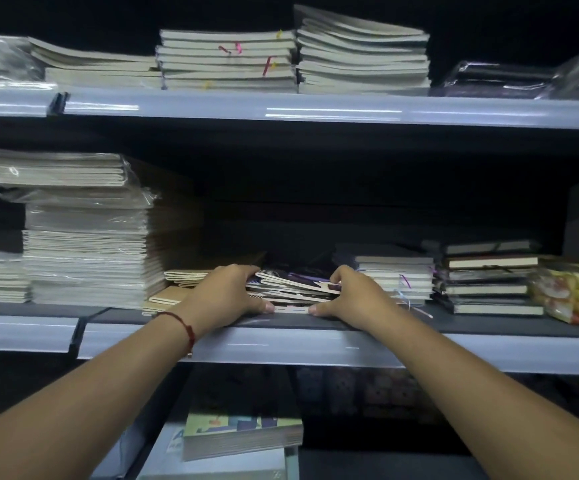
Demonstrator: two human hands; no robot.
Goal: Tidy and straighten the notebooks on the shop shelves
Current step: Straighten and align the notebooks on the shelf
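L hand (227,294): grips left end of notebooks (295,289) — thumb at front.
R hand (352,296): grips right end.
Notebooks: messy, mid shelf (488,344).

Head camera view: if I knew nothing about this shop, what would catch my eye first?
Two hands, left hand and right hand, clasp a messy pile of patterned notebooks from either side at the front of the middle shelf. Left of them rises a tall stack of plastic-wrapped notebooks. On the top shelf sit stacks with coloured ribbons.
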